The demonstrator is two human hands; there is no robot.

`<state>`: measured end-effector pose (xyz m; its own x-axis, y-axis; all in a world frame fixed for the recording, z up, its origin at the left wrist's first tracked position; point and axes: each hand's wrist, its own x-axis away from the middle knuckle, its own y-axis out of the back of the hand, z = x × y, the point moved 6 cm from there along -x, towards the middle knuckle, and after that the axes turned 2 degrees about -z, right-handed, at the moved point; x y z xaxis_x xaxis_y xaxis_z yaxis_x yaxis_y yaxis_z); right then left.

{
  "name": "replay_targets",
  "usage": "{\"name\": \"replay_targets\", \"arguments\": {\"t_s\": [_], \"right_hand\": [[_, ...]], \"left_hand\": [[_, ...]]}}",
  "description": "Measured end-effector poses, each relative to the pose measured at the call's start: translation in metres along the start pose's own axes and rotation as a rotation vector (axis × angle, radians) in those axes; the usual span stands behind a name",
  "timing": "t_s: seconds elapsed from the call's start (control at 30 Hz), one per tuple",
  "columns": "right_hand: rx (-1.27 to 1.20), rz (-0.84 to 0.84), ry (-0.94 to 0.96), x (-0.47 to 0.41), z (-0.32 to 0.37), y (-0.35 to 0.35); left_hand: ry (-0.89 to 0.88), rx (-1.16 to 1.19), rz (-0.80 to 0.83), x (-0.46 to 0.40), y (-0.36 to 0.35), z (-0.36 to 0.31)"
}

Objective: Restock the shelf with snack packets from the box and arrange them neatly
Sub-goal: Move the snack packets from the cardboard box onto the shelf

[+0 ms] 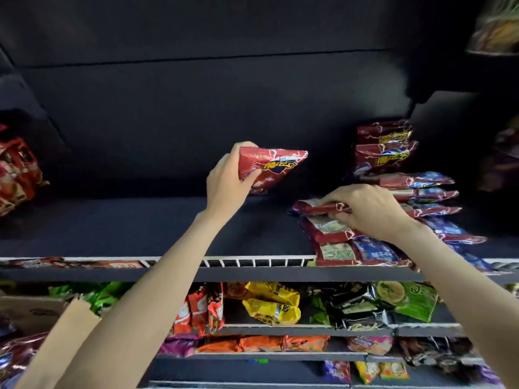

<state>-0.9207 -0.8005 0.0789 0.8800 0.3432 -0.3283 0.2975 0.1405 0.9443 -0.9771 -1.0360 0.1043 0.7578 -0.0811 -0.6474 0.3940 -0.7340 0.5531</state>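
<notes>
Hands [229, 175] [370, 210] gripping red packets [269, 169] above shelf [140, 228].

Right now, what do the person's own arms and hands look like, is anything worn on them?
Both forearms are bare as far as the view reaches: no sleeves, gloves, watch or bracelets show. The left hand and right hand carry no rings that I can see. Fingernails look short and unpainted where they show.

Both forearms are bare to the frame's edge, with no sleeves, watch or rings showing on either arm.
</notes>
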Motion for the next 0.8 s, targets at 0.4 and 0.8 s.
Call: {"name": "replay_targets", "arguments": {"t_s": [0.4, 0.8], "right_hand": [[-0.156, 0.019, -0.056, 0.026, -0.016, -0.003], [-0.273, -0.206, -0.067, 0.026, 0.001, 0.018]], "left_hand": [[0.184, 0.421, 0.64, 0.031, -0.126, -0.022], [0.426, 0.582, 0.693, 0.038, -0.115, -0.034]]}}
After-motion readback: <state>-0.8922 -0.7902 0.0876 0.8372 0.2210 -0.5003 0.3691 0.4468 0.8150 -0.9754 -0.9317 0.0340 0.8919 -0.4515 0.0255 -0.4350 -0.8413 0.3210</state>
